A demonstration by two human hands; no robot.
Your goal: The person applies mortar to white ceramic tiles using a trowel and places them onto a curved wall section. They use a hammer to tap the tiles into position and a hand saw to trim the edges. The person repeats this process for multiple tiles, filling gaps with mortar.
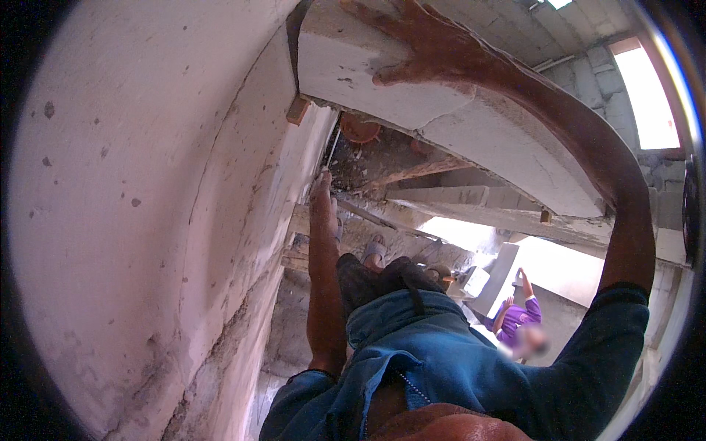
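Beside the wall (147, 184), the block (368, 84) is touched by the wide-spread right hand (437, 55), what the left hand (322, 192) holds cannot be told, and tipping might be caused by a slipped wedge (297, 110).

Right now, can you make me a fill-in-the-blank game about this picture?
1. Of the person's two hands, the ____ hand is spread on the pale block.
2. The worker's shirt is colored ____.
3. The camera wearer's own top is colored ____.

Missing words: right; purple; blue.
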